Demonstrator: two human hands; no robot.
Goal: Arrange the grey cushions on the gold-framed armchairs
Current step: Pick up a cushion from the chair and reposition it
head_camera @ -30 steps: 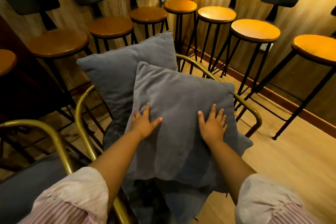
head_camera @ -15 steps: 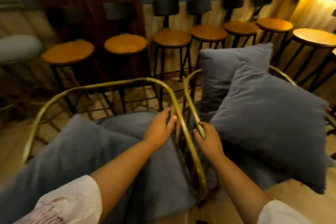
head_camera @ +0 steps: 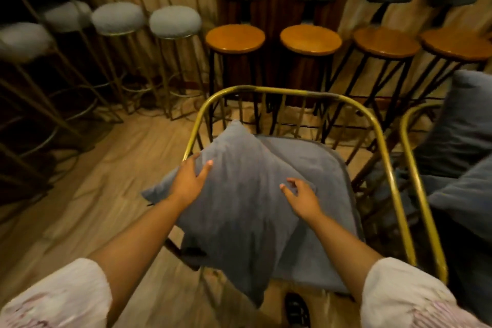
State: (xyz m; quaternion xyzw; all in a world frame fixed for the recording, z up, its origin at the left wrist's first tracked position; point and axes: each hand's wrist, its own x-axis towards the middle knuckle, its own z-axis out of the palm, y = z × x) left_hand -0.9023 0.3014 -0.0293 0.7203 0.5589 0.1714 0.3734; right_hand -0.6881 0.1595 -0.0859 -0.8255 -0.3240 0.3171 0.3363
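Observation:
A gold-framed armchair (head_camera: 266, 90) stands right in front of me, with a grey seat pad (head_camera: 322, 168). A grey cushion (head_camera: 239, 210) lies tilted across its seat and left arm, one corner hanging past the front. My left hand (head_camera: 190, 181) grips the cushion's upper left edge. My right hand (head_camera: 300, 198) rests on the cushion's right side, its fingers curled and apart. At the right edge a second gold-framed armchair (head_camera: 415, 168) holds two more grey cushions, one upright (head_camera: 468, 128) and one lower (head_camera: 471, 200).
Wooden bar stools (head_camera: 235, 34) on black legs line the wall behind the armchairs. Grey fuzzy stools (head_camera: 174, 21) on gold legs stand at the back left. Wooden floor (head_camera: 106, 194) lies open to the left. A dark shoe (head_camera: 295, 309) shows below the chair.
The view has swung left from the right armchair to the left one. Both hands left the right chair's cushions and frame and now lie on the left chair's cushion, which is lifted.

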